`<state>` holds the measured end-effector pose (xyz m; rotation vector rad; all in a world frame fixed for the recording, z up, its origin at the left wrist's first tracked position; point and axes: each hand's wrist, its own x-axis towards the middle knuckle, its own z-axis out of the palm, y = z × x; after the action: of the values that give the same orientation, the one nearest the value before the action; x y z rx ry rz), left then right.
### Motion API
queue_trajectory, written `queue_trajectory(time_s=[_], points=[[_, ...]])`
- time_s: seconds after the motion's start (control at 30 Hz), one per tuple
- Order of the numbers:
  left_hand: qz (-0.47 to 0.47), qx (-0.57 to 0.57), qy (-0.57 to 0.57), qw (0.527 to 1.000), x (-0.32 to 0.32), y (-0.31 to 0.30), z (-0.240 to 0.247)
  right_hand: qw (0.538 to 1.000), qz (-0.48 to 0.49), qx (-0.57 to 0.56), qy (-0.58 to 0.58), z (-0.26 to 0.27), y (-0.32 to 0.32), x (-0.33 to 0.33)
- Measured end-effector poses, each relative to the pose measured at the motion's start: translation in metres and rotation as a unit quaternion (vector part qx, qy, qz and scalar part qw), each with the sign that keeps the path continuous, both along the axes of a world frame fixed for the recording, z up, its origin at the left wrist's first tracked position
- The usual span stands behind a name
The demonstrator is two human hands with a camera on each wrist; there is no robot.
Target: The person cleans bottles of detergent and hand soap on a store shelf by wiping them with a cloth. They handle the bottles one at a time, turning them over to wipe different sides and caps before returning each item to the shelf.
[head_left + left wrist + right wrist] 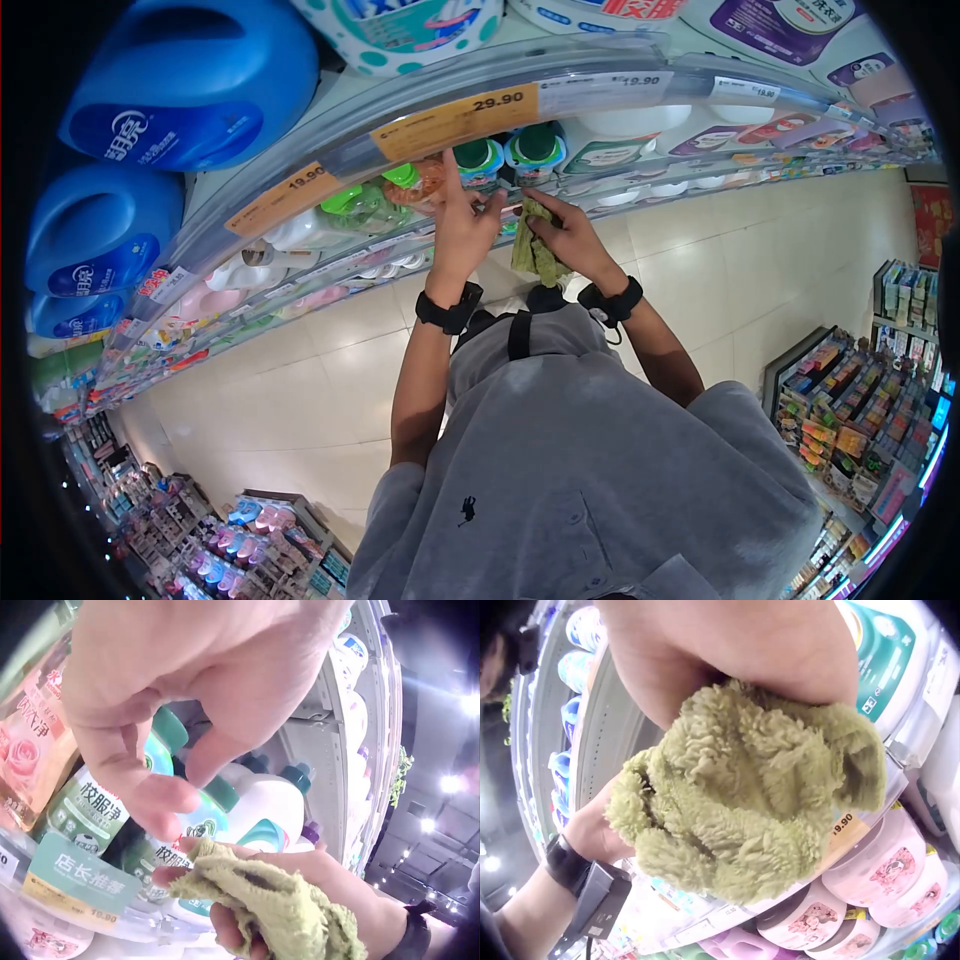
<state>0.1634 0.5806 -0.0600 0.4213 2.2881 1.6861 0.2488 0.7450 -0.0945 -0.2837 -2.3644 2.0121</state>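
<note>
A fuzzy green cloth (pixel 534 250) hangs from my right hand (pixel 580 243), which grips it close to the shelf front. In the right wrist view the bunched cloth (pixel 742 795) hides most of the fingers. My left hand (pixel 463 232) reaches to the lower shelf with its index finger extended and nothing held. The left wrist view shows its thumb and fingers apart, over two green-capped detergent bottles (pixel 90 810) that stand side by side. Their dark green caps (pixel 537 143) also show in the head view, just ahead of both hands.
Above the hands runs a shelf edge with price labels (pixel 455 120). Large blue detergent jugs (pixel 190 90) stand at the upper left. An orange bottle (pixel 37 742) is left of the green-capped ones. Pink-labelled tubs (pixel 885 870) sit lower down. Display racks (pixel 850 410) stand behind, across the tiled floor.
</note>
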Motion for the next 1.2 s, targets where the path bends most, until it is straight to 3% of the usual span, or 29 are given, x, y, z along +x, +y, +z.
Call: queue_trajectory(time_s=[0.13, 0.53, 0.73, 0.83, 0.97, 1.13, 1.2], points=[[0.012, 0.026, -0.086, 0.996, 0.008, 0.002, 0.013, 0.999, 0.002, -0.040, -0.025, 0.002, 0.006, 0.000], [0.068, 0.029, -0.106, 0.992, 0.028, 0.000, 0.011, 0.997, 0.010, -0.071, 0.004, -0.009, 0.002, -0.018], [0.043, 0.025, 0.007, 0.999, 0.036, -0.002, -0.006, 0.997, 0.020, -0.076, 0.016, -0.008, 0.000, -0.022], [0.046, 0.090, -0.027, 0.995, 0.038, 0.002, -0.004, 0.996, 0.032, -0.087, 0.005, -0.010, -0.003, -0.022], [0.047, 0.083, 0.010, 0.995, 0.040, -0.003, -0.017, 0.994, 0.044, -0.103, -0.010, -0.001, -0.006, -0.015], [0.123, 0.091, -0.038, 0.987, 0.052, -0.021, -0.005, 0.999, 0.022, -0.037, 0.015, 0.042, -0.011, 0.001], [0.123, 0.085, 0.020, 0.989, 0.049, -0.029, 0.006, 0.999, 0.015, -0.001, 0.030, 0.056, -0.014, 0.010]])
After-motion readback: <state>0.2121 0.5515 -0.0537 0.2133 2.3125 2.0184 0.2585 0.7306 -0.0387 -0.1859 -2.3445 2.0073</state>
